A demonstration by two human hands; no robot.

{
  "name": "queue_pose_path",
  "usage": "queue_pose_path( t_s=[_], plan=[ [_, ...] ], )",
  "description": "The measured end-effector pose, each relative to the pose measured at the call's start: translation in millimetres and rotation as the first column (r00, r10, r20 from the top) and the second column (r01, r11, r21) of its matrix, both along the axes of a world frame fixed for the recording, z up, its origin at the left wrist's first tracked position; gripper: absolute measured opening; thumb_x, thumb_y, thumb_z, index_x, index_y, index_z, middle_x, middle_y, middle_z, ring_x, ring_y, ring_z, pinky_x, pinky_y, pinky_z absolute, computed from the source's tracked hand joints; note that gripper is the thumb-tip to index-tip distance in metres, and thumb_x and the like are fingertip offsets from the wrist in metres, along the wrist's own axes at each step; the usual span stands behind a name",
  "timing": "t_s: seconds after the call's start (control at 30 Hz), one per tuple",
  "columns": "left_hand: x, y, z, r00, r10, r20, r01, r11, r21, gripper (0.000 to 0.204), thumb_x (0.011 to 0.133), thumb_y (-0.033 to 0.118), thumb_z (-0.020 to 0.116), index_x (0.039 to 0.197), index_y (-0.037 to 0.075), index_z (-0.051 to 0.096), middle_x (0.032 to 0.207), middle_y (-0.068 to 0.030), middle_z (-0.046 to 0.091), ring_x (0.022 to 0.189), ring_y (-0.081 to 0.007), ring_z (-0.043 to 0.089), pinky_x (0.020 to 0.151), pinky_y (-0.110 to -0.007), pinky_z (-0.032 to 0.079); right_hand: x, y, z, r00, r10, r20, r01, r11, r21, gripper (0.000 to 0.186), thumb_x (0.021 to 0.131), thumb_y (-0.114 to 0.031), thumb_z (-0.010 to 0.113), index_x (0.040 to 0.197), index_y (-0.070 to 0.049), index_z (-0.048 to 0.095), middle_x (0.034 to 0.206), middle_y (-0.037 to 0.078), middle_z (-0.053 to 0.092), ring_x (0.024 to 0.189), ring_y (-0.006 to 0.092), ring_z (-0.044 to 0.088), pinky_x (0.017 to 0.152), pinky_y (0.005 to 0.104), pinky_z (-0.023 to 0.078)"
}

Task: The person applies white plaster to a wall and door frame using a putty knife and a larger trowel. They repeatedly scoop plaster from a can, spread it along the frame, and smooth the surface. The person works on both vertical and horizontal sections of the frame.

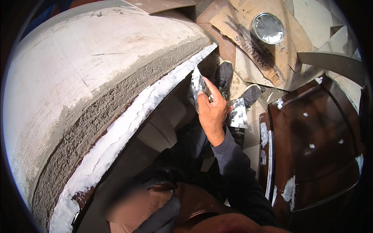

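My right hand (213, 116) is closed around a putty knife (196, 90). Its thumb and forefinger press along the blade, which is smeared with white paste and points toward the white-coated edge. A second flat blade (237, 113), also smeared white, sticks out on the other side of the same hand; its handle is hidden. Thick white filler (128, 120) runs in a long strip along the rim of a curved masonry surface (97, 50). The knife tip is close to this strip's far end; I cannot tell if they touch. My left hand does not show.
Rough grey mortar (105, 93) borders the filler. To the right stands a glossy brown panel (322, 124) with white patches. Flattened cardboard (248, 46) lies ahead with a round metal tin (268, 28) on it. My dark shoes (223, 75) are on the tiled floor.
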State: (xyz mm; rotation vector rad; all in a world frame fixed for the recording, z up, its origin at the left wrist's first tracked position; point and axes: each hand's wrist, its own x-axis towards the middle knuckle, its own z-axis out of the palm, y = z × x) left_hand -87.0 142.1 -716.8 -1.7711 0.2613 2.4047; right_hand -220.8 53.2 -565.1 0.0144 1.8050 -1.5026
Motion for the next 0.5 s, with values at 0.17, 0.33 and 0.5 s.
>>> queue_pose_path(
  t_s=[0.17, 0.33, 0.5],
  plan=[
    [4, 0, 0, 1.000, -0.005, 0.002, 0.005, 1.000, -0.003, 0.023, 0.099, 0.016, 0.057, 0.117, 0.002, 0.061, 0.099, -0.0081, 0.071, 0.083, -0.0185, 0.070, 0.078, -0.034, 0.057, 11, -10, 26, 0.995, -0.054, -0.085, 0.043, 0.992, -0.122, 0.038, 0.086, 0.002, 0.059, 0.124, 0.005, 0.062, 0.095, 0.020, 0.066, 0.081, 0.0338, 0.064, 0.075, 0.0396, 0.052],
    [4, 0, -3, 1.000, -0.014, -0.008, 0.013, 1.000, -0.011, 0.023, 0.099, 0.015, 0.057, 0.117, 0.002, 0.061, 0.099, -0.0081, 0.071, 0.083, -0.0186, 0.070, 0.078, -0.034, 0.057, 7, 11, 44, 0.991, -0.117, 0.063, 0.120, 0.992, -0.045, 0.040, 0.090, -0.007, 0.062, 0.129, 0.001, 0.063, 0.102, 0.012, 0.074, 0.099, 0.0201, 0.068, 0.118, 0.0437, 0.019],
    [4, 1, -6, 0.999, -0.028, -0.016, 0.028, 0.999, -0.018, 0.023, 0.099, 0.015, 0.057, 0.117, 0.002, 0.061, 0.098, -0.0082, 0.071, 0.082, -0.0186, 0.070, 0.078, -0.034, 0.058, 7, 8, 11, 1.000, -0.014, -0.005, 0.014, 0.998, 0.066, 0.041, 0.087, -0.003, 0.061, 0.128, 0.002, 0.062, 0.106, 0.017, 0.072, 0.098, 0.0285, 0.068, 0.108, 0.0441, 0.033]
  ],
)
